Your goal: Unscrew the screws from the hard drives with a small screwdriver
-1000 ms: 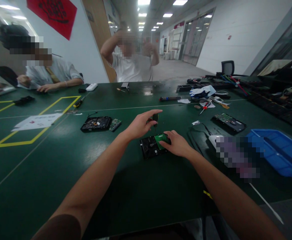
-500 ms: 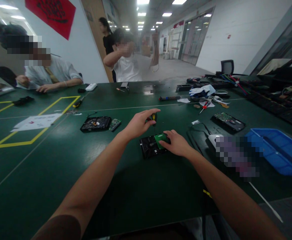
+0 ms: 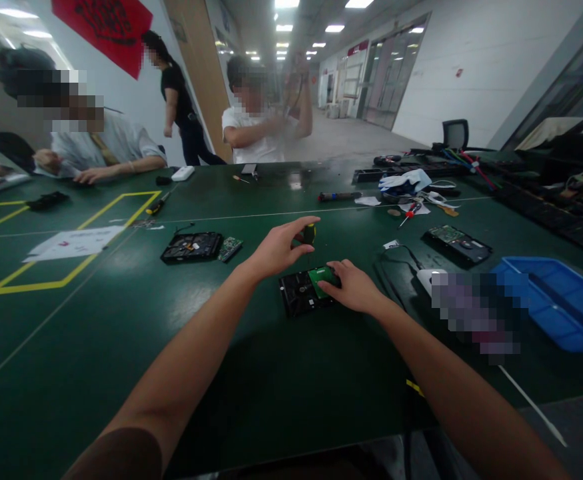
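Note:
My left hand point(image 3: 282, 245) is closed around a short screwdriver point(image 3: 310, 233) with a yellow and black handle, held upright above the far edge of a hard drive. Where its tip meets the drive I cannot make out. Flat on the table, the black hard drive point(image 3: 298, 293) has a green circuit board point(image 3: 320, 275) on its right part. My right hand point(image 3: 354, 285) grips the drive's right end, with the thumb over the board. To the left lie another opened hard drive point(image 3: 191, 248) and a loose circuit board point(image 3: 230, 249).
On the right are a third hard drive point(image 3: 456, 245), a blue plastic tray point(image 3: 566, 343) and a cabled device partly blurred out. Farther back lie a red screwdriver point(image 3: 411, 212), a cloth point(image 3: 404, 181) and a dark cylindrical tool point(image 3: 338, 197). Co-workers sit across the table.
The screwdriver handle has turned or tilted slightly between my left fingers, which are a little wider apart. My right hand stays put. Behind, a person in black has walked left.

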`<state>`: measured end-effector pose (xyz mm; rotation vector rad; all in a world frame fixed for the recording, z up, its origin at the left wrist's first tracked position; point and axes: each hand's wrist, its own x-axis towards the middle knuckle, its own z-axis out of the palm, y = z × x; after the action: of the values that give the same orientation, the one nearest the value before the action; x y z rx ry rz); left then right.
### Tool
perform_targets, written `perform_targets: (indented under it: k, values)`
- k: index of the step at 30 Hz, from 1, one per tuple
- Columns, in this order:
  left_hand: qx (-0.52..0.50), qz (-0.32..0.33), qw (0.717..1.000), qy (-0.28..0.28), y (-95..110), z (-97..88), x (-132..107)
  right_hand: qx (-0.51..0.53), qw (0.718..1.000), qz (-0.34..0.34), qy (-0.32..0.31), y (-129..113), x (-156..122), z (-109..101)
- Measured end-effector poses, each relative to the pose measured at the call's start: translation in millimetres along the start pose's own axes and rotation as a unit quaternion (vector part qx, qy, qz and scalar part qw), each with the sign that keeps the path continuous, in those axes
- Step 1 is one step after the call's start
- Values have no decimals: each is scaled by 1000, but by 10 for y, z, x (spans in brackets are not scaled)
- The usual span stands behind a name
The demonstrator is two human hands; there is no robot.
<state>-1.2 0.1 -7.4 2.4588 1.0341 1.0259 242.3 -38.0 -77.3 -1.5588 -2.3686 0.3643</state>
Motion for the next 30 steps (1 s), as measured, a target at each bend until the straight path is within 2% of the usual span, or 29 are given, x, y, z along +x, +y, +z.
perform_targets:
  k: [13,18,25,30]
  values:
    - [20,-18,999,24,4,30,-4,-5,1000,2,2,3,11,17]
    - [40,3,999,21,14,21,-8,2,1000,-3,6,5,4,17]
    - [-8,4,1000,-20,-28,6,-9,1,1000,-4,4,-2,-2,4]
    - [15,-1,1000,7,-18,31,0,-1,1000,-3,8,4,0,10]
